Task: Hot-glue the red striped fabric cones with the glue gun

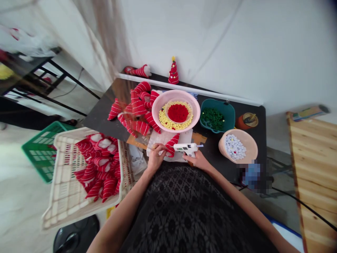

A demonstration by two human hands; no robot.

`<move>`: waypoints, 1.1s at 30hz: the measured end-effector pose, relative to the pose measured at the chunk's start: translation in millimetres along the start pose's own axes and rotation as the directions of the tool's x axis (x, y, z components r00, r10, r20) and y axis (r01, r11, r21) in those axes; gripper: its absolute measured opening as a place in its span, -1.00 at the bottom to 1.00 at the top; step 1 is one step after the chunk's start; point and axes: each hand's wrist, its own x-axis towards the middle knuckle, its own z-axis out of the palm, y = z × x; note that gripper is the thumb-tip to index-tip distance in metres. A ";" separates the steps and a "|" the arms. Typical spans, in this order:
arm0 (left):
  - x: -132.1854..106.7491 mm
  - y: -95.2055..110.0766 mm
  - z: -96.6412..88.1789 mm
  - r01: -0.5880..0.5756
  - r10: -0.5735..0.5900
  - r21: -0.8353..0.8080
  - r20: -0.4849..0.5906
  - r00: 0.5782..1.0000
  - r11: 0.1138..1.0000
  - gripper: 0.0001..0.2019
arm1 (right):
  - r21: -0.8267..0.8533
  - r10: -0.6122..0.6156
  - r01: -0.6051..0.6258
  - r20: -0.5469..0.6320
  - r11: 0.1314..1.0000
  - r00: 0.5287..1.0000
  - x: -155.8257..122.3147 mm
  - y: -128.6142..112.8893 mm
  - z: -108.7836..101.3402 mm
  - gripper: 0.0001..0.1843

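glue gun (184, 148): grip hidden by right hand (197, 161) | blue patch (251, 174): pixelated | black round object (75, 237): cut off below

Bright, soft light, warped blurry edges

1. Cone (173, 144), at centre: red, white stripes.
2. Glue gun (184, 149), just beside it: white and grey.
3. Basket (158, 112), 12 o'clock: pink, around a red filling (178, 113) ringed by yellow beads (163, 118).
4. Tray (226, 109), 2 o'clock: teal, holding dark green bits (212, 118).
5. Bowl (250, 138), 3 o'clock: tan, holding white beads (235, 147).
6. Crate (60, 207), 8 o'clock: cream lattice, holding more red-and-white striped cones (97, 168).
7. Second crate (39, 151), 9 o'clock: green lattice.
8. Top (181, 211), 6 o'clock: black, patterned with a lacy lattice.
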 end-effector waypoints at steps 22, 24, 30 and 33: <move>-3.0 -0.8 2.3 -0.028 0.028 -0.059 -0.012 1.000 0.998 -0.86 | -0.133 -0.048 0.043 -0.035 0.990 0.998 2.8 5.4 5.5 -0.81; -2.7 -1.3 2.5 -0.039 0.038 -0.067 -0.017 0.999 0.997 -0.85 | -0.141 -0.054 0.049 -0.031 0.989 0.998 3.8 5.7 6.1 -0.80; -1.9 -4.5 3.5 -0.074 0.071 -0.082 -0.034 0.997 0.994 -0.83 | -0.159 -0.059 0.053 -0.030 0.986 0.998 5.6 7.8 6.3 -0.71; -2.0 -6.1 4.2 -0.084 0.082 -0.086 -0.036 0.996 0.993 -0.83 | -0.164 -0.060 0.054 -0.031 0.985 0.998 5.6 9.3 6.7 -0.69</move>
